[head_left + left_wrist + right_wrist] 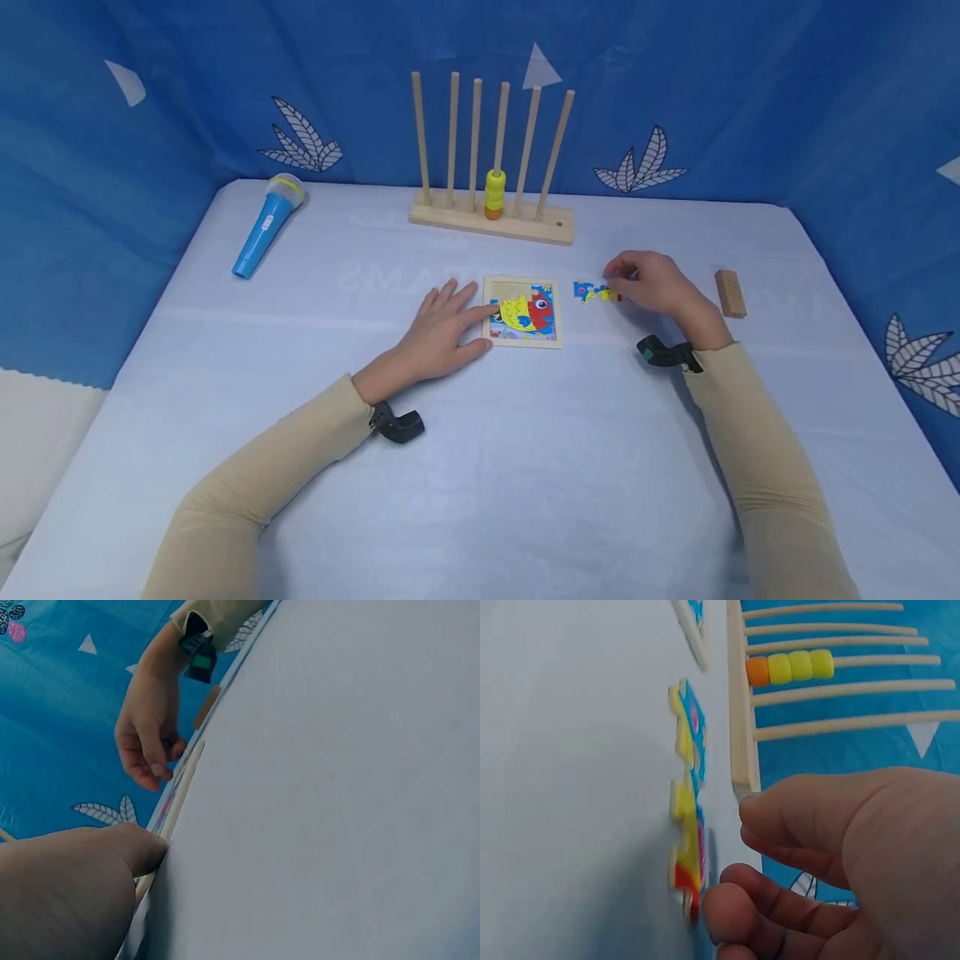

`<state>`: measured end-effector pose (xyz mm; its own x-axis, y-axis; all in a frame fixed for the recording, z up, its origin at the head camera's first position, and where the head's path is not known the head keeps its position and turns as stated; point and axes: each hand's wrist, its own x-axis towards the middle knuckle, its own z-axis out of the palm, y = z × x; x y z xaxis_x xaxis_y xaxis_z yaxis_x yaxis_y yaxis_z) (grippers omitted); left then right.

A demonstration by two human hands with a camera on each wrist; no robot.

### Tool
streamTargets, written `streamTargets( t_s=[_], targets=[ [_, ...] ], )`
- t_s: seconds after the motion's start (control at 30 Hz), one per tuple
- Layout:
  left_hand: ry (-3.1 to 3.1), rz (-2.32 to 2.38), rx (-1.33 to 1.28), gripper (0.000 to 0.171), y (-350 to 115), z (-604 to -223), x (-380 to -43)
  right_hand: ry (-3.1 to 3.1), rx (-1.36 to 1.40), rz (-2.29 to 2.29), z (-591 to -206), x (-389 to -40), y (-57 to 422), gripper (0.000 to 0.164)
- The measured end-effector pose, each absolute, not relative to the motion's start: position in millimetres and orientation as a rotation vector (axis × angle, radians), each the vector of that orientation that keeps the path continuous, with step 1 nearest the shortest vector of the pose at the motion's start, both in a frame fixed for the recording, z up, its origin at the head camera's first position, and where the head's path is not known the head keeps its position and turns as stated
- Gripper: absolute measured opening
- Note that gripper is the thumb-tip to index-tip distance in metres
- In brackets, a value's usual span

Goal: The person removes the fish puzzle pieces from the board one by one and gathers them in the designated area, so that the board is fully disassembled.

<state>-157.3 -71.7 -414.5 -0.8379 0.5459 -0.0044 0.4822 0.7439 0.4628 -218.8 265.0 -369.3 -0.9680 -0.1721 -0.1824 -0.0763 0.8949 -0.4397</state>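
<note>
A small jigsaw puzzle (pixel 523 315) with a red, yellow and blue fish picture lies in a light wooden tray (pixel 522 345); bare wood shows at its upper left. My left hand (pixel 442 333) is spread over the tray's left edge, index fingertip on the puzzle and thumb at the rim. Right of the tray, loose puzzle pieces (pixel 583 290) lie on the table. My right hand (pixel 651 282) hovers at their right end, thumb and fingers bent and apart. In the right wrist view, fingertips (pixel 731 909) are close beside the red-tipped piece (pixel 684 836), with nothing between thumb and fingers.
Behind the tray stands a wooden peg rack (pixel 491 223) with yellow and orange beads (pixel 494 192) on one peg. A blue toy microphone (pixel 266 229) lies at the back left. Right of my right hand is a wooden block (pixel 731 293). Blue cloth (pixel 360 50) hangs behind the table.
</note>
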Motion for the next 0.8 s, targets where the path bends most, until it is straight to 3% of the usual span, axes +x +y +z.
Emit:
streamTargets(
  t_s=[0.43,0.8],
  targets=[
    [2.801,0.687,0.83,0.056,-72.3,-417.2,-158.8,2.72,-0.391,-0.677,-365.1,-226.2,196.4,0.035],
    [2.793,0.701,0.842,0.057,-73.4,-416.6,-159.1,2.727,-0.485,-0.719,-373.5,-223.1,191.7,0.035]
  ],
)
